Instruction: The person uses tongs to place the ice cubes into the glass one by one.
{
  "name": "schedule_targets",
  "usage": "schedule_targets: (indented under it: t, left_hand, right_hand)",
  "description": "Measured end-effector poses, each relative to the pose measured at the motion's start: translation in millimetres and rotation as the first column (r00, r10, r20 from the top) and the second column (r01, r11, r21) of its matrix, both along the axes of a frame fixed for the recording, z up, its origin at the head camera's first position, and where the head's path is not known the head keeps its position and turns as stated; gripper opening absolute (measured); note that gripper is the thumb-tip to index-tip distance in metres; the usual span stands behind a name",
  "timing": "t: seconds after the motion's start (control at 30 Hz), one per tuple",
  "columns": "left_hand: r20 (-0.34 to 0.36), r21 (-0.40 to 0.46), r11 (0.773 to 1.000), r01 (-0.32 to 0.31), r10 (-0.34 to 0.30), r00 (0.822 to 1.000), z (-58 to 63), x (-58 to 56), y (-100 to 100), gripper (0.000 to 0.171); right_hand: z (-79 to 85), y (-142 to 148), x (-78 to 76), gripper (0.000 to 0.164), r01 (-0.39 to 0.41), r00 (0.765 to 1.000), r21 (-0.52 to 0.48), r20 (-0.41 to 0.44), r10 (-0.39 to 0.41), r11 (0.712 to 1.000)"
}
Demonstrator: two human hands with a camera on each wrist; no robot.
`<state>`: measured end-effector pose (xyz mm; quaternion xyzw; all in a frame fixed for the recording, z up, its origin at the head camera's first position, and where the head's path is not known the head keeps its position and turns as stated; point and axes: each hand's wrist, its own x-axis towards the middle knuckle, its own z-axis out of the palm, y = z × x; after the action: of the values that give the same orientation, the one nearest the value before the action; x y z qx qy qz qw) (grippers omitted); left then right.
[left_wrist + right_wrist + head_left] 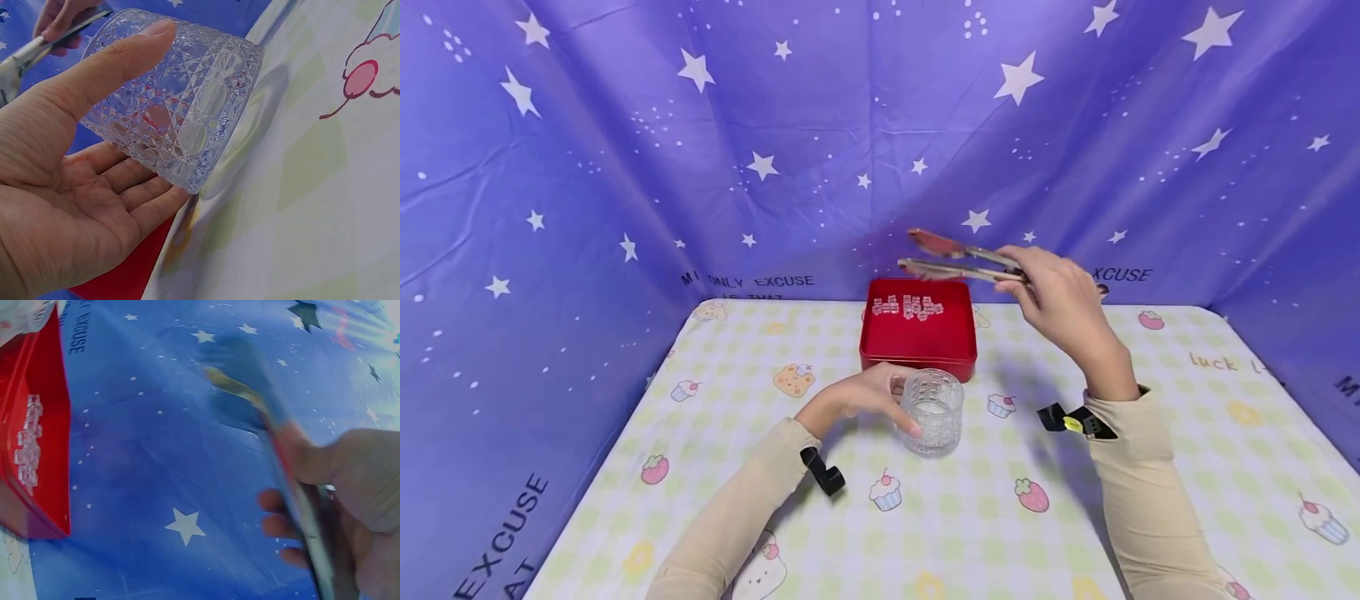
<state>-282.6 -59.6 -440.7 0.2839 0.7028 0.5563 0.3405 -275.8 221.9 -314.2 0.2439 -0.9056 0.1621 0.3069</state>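
Note:
A clear, cut-pattern glass (934, 421) stands close over the cloth in front of the red tin. My left hand (868, 392) grips its side, with the thumb across the wall and fingers behind, as the left wrist view shows. Up and to the right, my right hand (1060, 300) holds a pair of metal tongs (955, 272). Their two arms are spread apart above the tin's back edge, pointing left, with nothing between the tips. Small clear pieces (917, 307) lie inside the square red tin (917, 346), toward its back. The tongs are blurred in the right wrist view.
A checked tablecloth (715, 467) printed with cupcakes and strawberries covers the table. Behind it and at the sides hangs a blue-purple curtain (820, 192) with white stars. Black straps with small devices (824, 473) sit on both wrists.

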Motion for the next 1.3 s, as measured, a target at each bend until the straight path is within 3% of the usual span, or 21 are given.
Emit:
schedule_targets:
  t: [0.1, 0.23, 0.37, 0.47, 0.63, 0.83, 1.0, 1.3]
  left_hand:
    - [0.021, 0.009, 1.0, 0.004, -0.005, 1.0, -1.3, -0.6, 1, 0.07]
    - [0.027, 0.01, 1.0, 0.009, -0.009, 1.0, -1.3, -0.6, 1, 0.07]
    - [0.011, 0.012, 1.0, 0.007, -0.007, 1.0, 0.2, -0.6, 0, 0.071]
    - [0.006, 0.004, 1.0, 0.006, -0.006, 1.0, 0.2, -1.2, -2, 0.072]
    - [0.003, 0.016, 1.0, 0.014, -0.014, 1.0, -1.1, -2.7, -2, 0.071]
    - [0.0, 0.021, 1.0, 0.014, -0.014, 1.0, -1.4, -2.2, 0, 0.07]
    - [0.002, 0.001, 1.0, 0.007, -0.007, 1.0, -3.2, -2.9, -1, 0.071]
    - [-0.002, 0.001, 1.0, -0.001, 0.001, 1.0, -3.3, -4.2, -2, 0.072]
  right_hand:
    - [-4.3, -6, -5.2, 0.036, 0.07, 0.983, -0.01, -0.172, -0.071, 0.997]
    - [-9.4, -11, -17.5, 0.03, 0.152, 0.933, 0.018, -0.333, -0.137, 0.988]
    - [-12.6, -14, -36.2, 0.032, 0.171, 0.886, 0.084, -0.45, -0.116, 0.982]
    - [-15.8, -15, -49.8, 0.035, 0.152, 0.872, 0.16, -0.487, -0.056, 0.975]
    - [-21.0, -15, -70.0, 0.035, 0.097, 0.878, 0.303, -0.474, 0.062, 0.948]
    - [-29.5, -16, -92.0, 0.021, 0.005, 0.905, 0.4, -0.391, 0.165, 0.917]
    - [-40.1, -19, -103.5, 0.021, -0.028, 0.926, 0.429, -0.329, 0.185, 0.903]
    - [-56.7, -27, -109.1, 0.018, -0.043, 0.954, 0.462, -0.243, 0.173, 0.886]
